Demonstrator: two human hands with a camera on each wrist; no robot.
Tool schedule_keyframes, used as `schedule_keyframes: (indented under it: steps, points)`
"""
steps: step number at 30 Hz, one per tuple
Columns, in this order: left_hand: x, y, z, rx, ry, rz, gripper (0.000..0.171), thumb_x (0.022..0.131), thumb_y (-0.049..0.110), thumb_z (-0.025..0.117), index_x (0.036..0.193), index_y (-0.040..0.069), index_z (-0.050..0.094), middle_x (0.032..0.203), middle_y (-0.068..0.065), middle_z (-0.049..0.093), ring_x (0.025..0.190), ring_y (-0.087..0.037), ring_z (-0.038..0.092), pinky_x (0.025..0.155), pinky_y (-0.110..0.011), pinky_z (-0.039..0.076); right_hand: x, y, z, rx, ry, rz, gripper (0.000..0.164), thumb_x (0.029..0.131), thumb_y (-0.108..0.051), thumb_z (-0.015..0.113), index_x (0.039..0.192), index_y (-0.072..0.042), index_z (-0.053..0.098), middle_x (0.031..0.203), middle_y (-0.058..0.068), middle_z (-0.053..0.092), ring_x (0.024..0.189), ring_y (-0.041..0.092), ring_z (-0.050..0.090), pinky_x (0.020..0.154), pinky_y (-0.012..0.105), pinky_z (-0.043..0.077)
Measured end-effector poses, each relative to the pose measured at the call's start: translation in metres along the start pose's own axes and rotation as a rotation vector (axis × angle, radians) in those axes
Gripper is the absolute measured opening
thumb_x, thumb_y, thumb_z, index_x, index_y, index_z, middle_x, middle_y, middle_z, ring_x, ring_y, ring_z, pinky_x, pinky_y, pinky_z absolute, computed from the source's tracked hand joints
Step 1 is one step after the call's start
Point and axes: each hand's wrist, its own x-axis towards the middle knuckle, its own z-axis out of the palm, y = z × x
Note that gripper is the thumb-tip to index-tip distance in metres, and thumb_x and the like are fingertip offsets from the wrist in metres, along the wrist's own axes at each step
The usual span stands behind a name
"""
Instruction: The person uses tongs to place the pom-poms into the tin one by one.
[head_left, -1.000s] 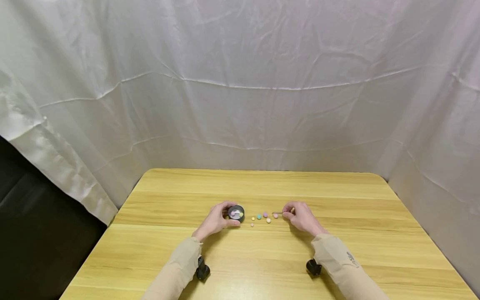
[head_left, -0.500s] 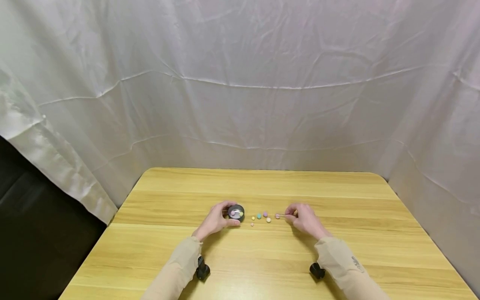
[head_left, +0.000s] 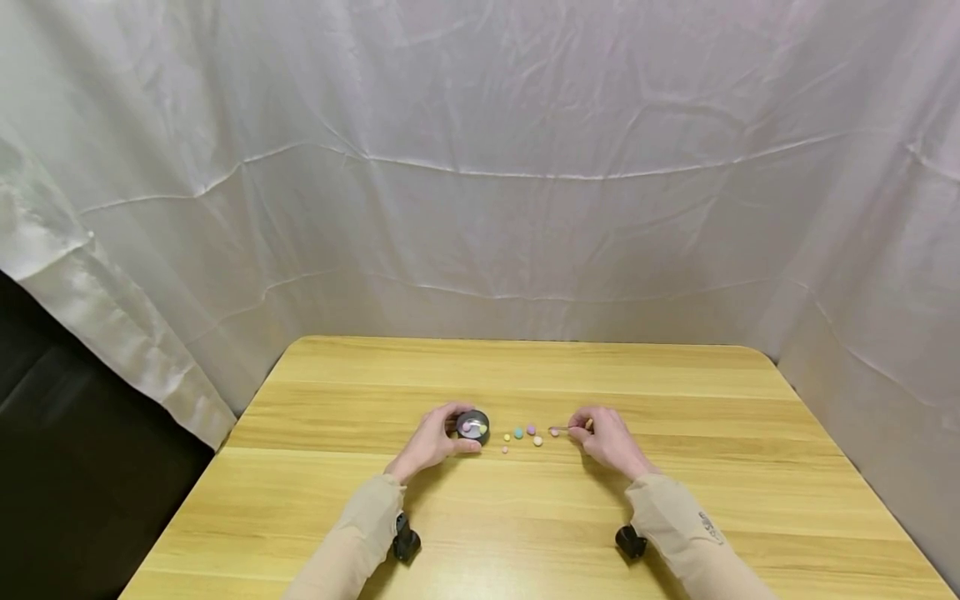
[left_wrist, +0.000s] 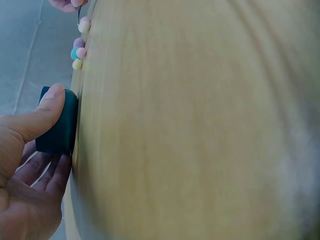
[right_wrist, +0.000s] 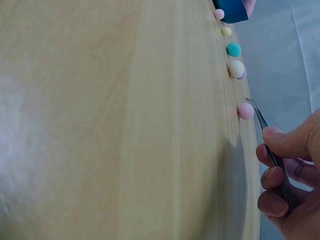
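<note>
In the head view my left hand (head_left: pixel 429 442) grips a small dark round container (head_left: pixel 484 437), thumb on the near side and fingers around the far side. A pink and a yellow ball show inside it. From the left wrist view the container (left_wrist: pixel 61 125) stands upright on the table. My right hand (right_wrist: pixel 295 165) pinches a pair of bent-tip metal tweezers (right_wrist: pixel 262 120). The tweezer tips are beside and slightly past a pink ball (right_wrist: pixel 245 111) on the table; whether they touch it I cannot tell.
Between the hands lie several small soft-looking balls: a teal ball (head_left: pixel 518 433), a purple ball (head_left: pixel 531 430), a cream ball (head_left: pixel 537 442), a yellow ball (head_left: pixel 507 437) and a tiny pink ball (head_left: pixel 505 450). A pale curtain (head_left: pixel 525 233) hangs behind the wooden table (head_left: pixel 487 533).
My right hand shifted a little right, then slightly back left, with the tweezers. The pink ball by their tips moved slightly right. My left hand and the container stayed put.
</note>
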Motion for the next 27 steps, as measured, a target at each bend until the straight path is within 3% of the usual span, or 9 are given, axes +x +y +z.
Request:
schedule_keyframes:
  steps: [18,27]
  points:
    - [0.000,-0.002,0.001,0.001,0.006,0.000,0.061,0.079,0.013,0.086,0.133,0.000,0.059,0.128,-0.022,0.066,0.117,-0.038,0.066,0.102,-0.049,0.054,0.005,-0.014,0.000,0.079,-0.008,0.036,0.005,0.094,-0.005,0.068,0.093,-0.007,0.073,0.088,0.006,0.072,0.069,0.012,0.056,0.057,0.022,0.046]
    - [0.000,-0.001,0.002,0.013,0.017,0.012,0.061,0.079,0.014,0.086,0.132,0.000,0.060,0.126,-0.022,0.066,0.116,-0.037,0.066,0.101,-0.049,0.055,0.005,-0.020,0.000,0.100,0.009,-0.003,0.005,0.093,-0.004,0.068,0.092,-0.007,0.072,0.088,0.006,0.071,0.071,0.012,0.058,0.060,0.021,0.047]
